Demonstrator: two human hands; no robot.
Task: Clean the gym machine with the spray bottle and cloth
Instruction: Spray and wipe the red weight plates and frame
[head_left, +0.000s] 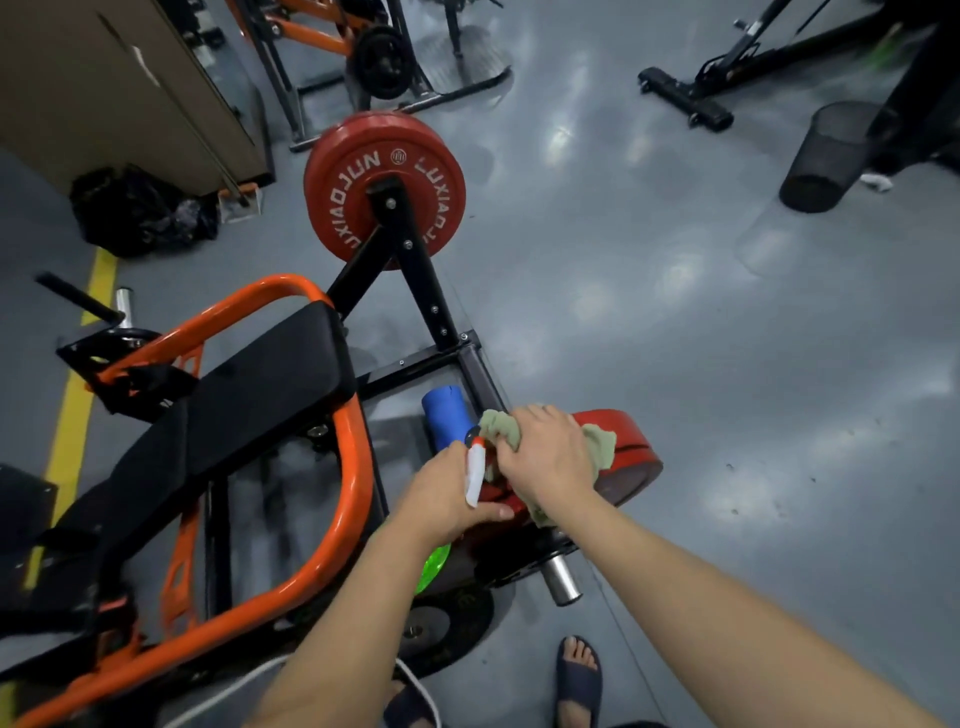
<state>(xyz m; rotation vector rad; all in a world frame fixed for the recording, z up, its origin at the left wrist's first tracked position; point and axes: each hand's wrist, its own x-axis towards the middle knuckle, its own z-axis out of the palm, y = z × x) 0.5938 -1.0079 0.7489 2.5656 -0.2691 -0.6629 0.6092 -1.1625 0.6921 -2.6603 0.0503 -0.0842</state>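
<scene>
The gym machine has an orange frame (332, 499) and a black pad (244, 400). A red weight plate (631, 457) sits on its near side. My right hand (545, 457) grips a green cloth (600, 441) and presses it on that red plate. My left hand (447, 496) holds the spray bottle; its white head with a red nozzle (475, 467) points up, and its green body (434, 566) shows below my wrist. Both hands are close together above the plate.
A second red plate (343, 176) stands upright at the far end of the black bar. A blue cylinder (447, 415) lies by the frame. A black mesh bin (831, 156) stands at the far right, other machines behind. My sandalled foot (579, 675) is on the grey floor.
</scene>
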